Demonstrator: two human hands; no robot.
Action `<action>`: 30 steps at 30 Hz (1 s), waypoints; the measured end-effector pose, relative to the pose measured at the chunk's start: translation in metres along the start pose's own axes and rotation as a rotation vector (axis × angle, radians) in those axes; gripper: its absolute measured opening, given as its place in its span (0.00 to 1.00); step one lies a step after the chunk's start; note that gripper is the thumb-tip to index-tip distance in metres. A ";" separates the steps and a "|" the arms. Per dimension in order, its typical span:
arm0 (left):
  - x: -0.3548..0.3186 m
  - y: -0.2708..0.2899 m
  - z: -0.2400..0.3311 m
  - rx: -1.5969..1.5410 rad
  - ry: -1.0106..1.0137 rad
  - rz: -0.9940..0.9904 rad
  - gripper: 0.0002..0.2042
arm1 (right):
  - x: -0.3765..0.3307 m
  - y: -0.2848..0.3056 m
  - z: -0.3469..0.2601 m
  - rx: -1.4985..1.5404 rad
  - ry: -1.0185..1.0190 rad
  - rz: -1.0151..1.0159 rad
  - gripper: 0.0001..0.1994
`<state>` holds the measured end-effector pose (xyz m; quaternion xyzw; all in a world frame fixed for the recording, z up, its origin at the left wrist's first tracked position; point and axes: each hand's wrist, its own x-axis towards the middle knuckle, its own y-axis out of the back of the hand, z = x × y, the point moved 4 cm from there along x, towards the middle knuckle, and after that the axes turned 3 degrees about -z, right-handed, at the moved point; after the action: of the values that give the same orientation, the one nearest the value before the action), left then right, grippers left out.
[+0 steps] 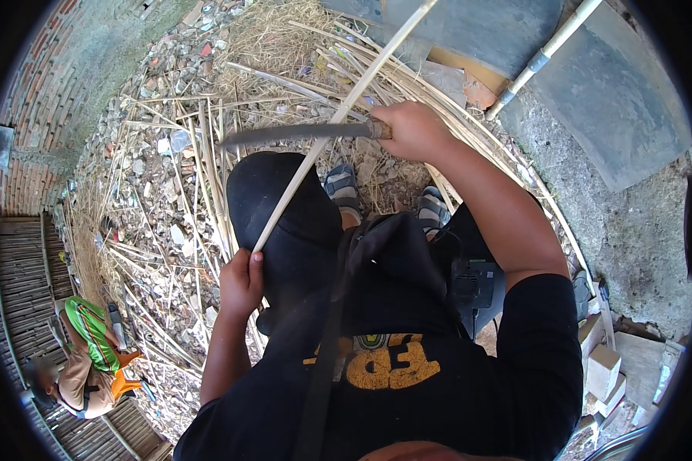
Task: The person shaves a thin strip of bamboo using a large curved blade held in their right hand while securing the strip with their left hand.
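My left hand is closed round the lower end of a long pale bamboo strip, beside my left knee. The strip slants up and away to the right, over my thigh and past the top edge of the view. In my right hand is the wooden handle of a machete, its dark blade pointing left. That blade crosses the strip about midway along its visible length; whether its edge bites into the strip I cannot tell.
Loose bamboo strips lie over rubble and dry straw. A pale pole leans by grey panels at right. Another person sits at lower left near a slatted bamboo wall. Blocks stand at lower right.
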<state>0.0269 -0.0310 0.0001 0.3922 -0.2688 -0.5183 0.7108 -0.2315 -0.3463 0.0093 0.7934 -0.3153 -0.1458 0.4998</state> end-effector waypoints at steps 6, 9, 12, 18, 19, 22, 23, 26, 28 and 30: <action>0.007 0.003 0.005 -0.054 0.016 -0.026 0.19 | -0.003 0.001 0.019 0.008 -0.106 0.086 0.15; 0.004 0.003 0.000 -0.089 0.016 -0.034 0.19 | 0.000 0.003 0.005 -0.024 -0.053 0.055 0.18; 0.002 0.002 0.001 -0.082 0.016 -0.012 0.19 | 0.003 0.011 0.002 -0.034 -0.061 -0.008 0.18; 0.006 0.003 0.003 -0.043 0.021 -0.021 0.20 | -0.003 0.009 0.030 0.011 -0.112 0.095 0.17; 0.004 0.003 0.002 -0.060 0.021 -0.029 0.20 | -0.003 0.010 0.024 0.036 -0.076 0.087 0.17; 0.004 0.002 0.000 -0.067 0.015 -0.028 0.19 | -0.001 0.012 -0.008 -0.110 0.009 -0.028 0.18; 0.004 0.001 0.000 -0.063 0.012 -0.023 0.19 | -0.001 0.010 -0.014 -0.196 0.034 -0.082 0.18; 0.004 0.000 0.003 -0.045 0.009 -0.015 0.19 | 0.003 0.010 0.039 0.112 -0.183 0.062 0.17; 0.007 0.001 0.002 -0.036 0.007 -0.010 0.19 | 0.001 0.012 0.041 0.065 -0.178 0.083 0.17; 0.006 0.005 0.001 -0.031 0.002 -0.032 0.19 | 0.000 0.017 0.037 0.001 -0.136 0.131 0.18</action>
<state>0.0301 -0.0362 0.0045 0.3859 -0.2538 -0.5333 0.7087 -0.2576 -0.3770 0.0075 0.7596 -0.3998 -0.1659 0.4854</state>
